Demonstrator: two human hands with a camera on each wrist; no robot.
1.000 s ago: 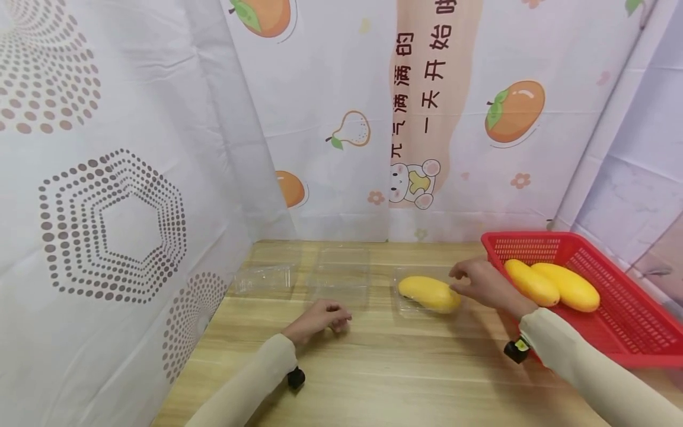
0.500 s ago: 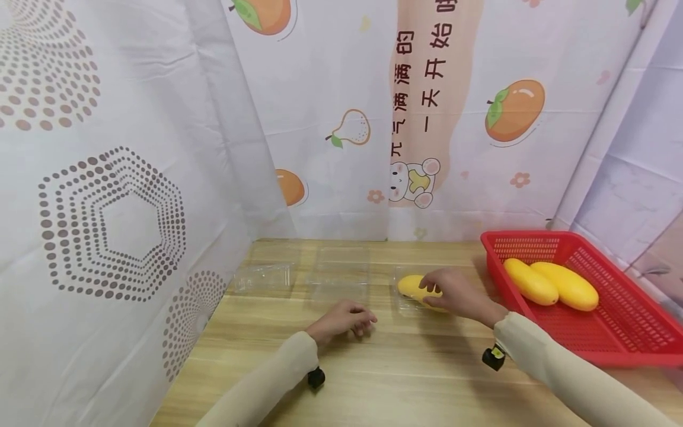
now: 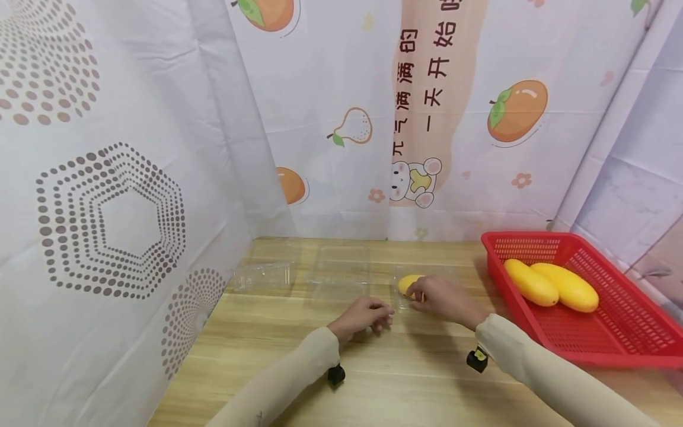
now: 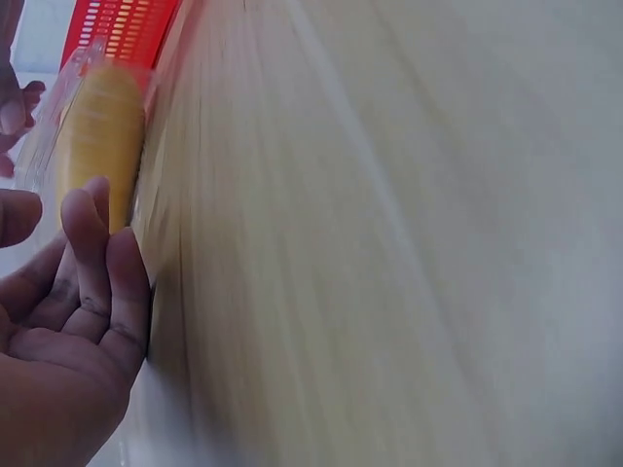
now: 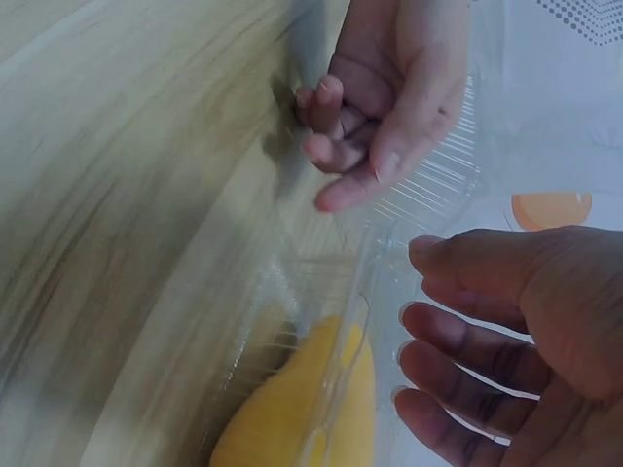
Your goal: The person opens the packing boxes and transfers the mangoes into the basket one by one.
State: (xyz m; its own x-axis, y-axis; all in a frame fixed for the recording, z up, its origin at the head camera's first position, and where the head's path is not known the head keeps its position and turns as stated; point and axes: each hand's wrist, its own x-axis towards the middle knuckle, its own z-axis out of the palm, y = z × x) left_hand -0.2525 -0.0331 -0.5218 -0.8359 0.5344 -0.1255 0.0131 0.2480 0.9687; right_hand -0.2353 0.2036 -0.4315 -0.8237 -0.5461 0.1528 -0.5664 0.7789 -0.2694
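Note:
A yellow mango point(image 3: 408, 284) lies in a clear plastic box point(image 3: 401, 303) on the wooden table. My right hand point(image 3: 445, 300) is over the box and hides much of the mango in the head view. In the right wrist view its fingers point(image 5: 472, 341) are loosely bent beside the box wall, with nothing between them. Just left of the box is my left hand point(image 3: 363, 316), low over the table. Its loosely bent fingers point(image 4: 90, 258) hold nothing and point toward the mango; whether they touch the box I cannot tell.
On the right stands a red basket point(image 3: 613, 350) holding a mango point(image 3: 530, 283) and a second mango point(image 3: 568, 289). Farther left on the table lie more clear plastic boxes, one open box point(image 3: 341, 270) and another box point(image 3: 264, 277). A printed curtain point(image 3: 331, 213) closes off the back.
The right hand has moved left from the mango's right end to over the mango and box. My left hand has moved right, closer to the box. The mango stays in place.

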